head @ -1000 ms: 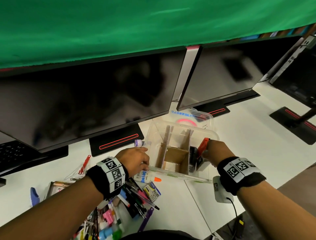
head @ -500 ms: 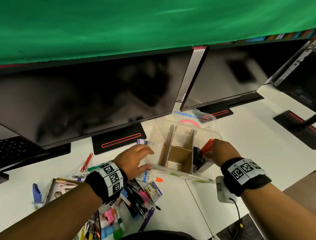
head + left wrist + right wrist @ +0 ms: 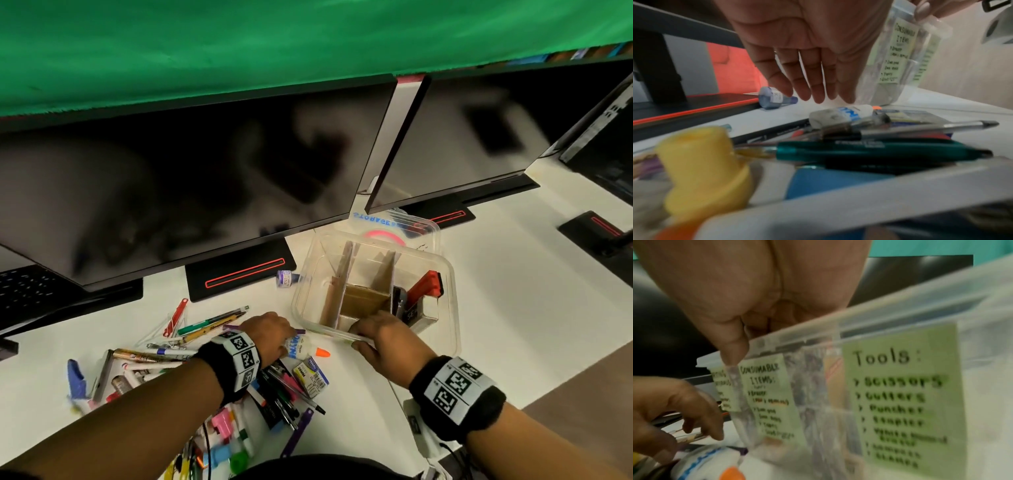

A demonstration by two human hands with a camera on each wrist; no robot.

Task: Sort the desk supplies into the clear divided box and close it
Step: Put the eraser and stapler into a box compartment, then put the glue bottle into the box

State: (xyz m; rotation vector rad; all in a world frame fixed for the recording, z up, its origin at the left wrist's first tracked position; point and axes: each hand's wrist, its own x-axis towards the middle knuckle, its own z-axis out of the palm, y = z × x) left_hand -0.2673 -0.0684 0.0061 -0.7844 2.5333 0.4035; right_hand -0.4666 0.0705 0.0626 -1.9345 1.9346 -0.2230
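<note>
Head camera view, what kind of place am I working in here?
Most likely an office or computer lab workstation: dark monitors stand side by side on a long white desk, a keyboard sits at far left, and pens and markers lie scattered about.

Open clear divided box [image 3: 452, 308], tilted

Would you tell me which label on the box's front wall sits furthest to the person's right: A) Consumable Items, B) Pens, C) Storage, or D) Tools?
D: in the right wrist view the green Tools label is rightmost on the box wall, with the Consumable Items label to its left.
</note>
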